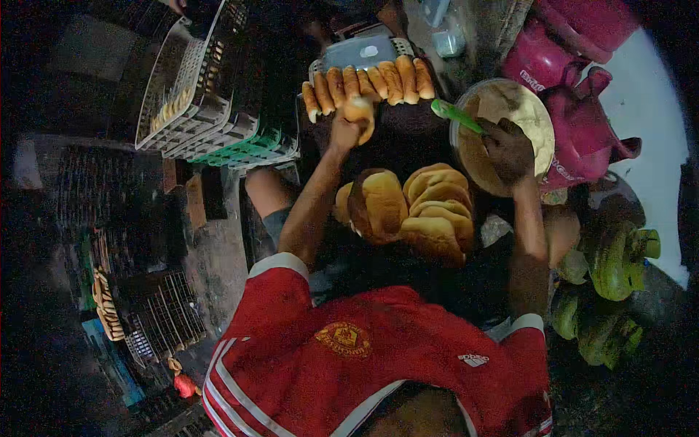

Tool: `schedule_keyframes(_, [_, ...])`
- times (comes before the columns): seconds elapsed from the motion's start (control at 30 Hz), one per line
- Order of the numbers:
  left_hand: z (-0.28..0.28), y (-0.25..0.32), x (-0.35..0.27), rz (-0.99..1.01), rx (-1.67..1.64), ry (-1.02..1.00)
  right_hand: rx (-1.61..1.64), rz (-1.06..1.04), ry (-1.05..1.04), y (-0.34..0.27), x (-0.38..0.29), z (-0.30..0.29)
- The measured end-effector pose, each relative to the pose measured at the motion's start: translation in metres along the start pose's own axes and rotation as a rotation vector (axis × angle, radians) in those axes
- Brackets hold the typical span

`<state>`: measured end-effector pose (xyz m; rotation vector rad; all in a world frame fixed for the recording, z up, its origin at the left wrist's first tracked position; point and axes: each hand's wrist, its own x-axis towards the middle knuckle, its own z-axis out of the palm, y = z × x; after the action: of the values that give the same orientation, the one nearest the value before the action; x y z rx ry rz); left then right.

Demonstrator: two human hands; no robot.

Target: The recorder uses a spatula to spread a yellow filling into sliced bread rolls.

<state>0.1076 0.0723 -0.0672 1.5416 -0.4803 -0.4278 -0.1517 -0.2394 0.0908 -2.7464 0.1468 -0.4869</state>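
Note:
My left hand (pixel 348 131) grips a bread roll (pixel 360 110), just below a row of browned long rolls (pixel 393 82). The row lies along the near side of a light plastic basket (pixel 403 48). Over a round tub (pixel 464 164) of pale creamy spread (pixel 536 123), my right hand (pixel 508 150) is closed around a green plastic tool (pixel 457 116). One end of that tool sticks out to the upper left; the rest is hidden by the hand. Between my forearms sit overlapping soft buns, a left group (pixel 385 205) and a right stack (pixel 437 213).
Stacked plastic crates (pixel 218 128) rise at the left, with bread in the top one. Pink gas cylinders (pixel 581 131) stand right beside the tub, and green gas cylinders (pixel 611 267) lower right. A clear container (pixel 449 41) is at the back. Wire racks (pixel 172 308) lie lower left.

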Motion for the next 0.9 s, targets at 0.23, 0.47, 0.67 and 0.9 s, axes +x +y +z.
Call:
schedule_keyframes(0.23, [0.06,-0.039,-0.004,0.022,0.553,-0.119,0.04,0.016,-0.01,0.011,-0.01,0.007])
schedule_keyframes(0.47, [0.037,0.011,-0.017,-0.322,-0.53,0.035,-0.017,0.122,-0.169,0.023,-0.013,0.0])
schedule_keyframes(0.67, [-0.011,0.048,-0.022,-0.301,-0.872,0.216,-0.007,0.069,-0.112,0.013,-0.012,-0.007])
schedule_keyframes(0.9, [-0.151,0.008,0.034,-0.263,0.036,0.458,-0.012,0.117,-0.132,0.012,-0.001,-0.012])
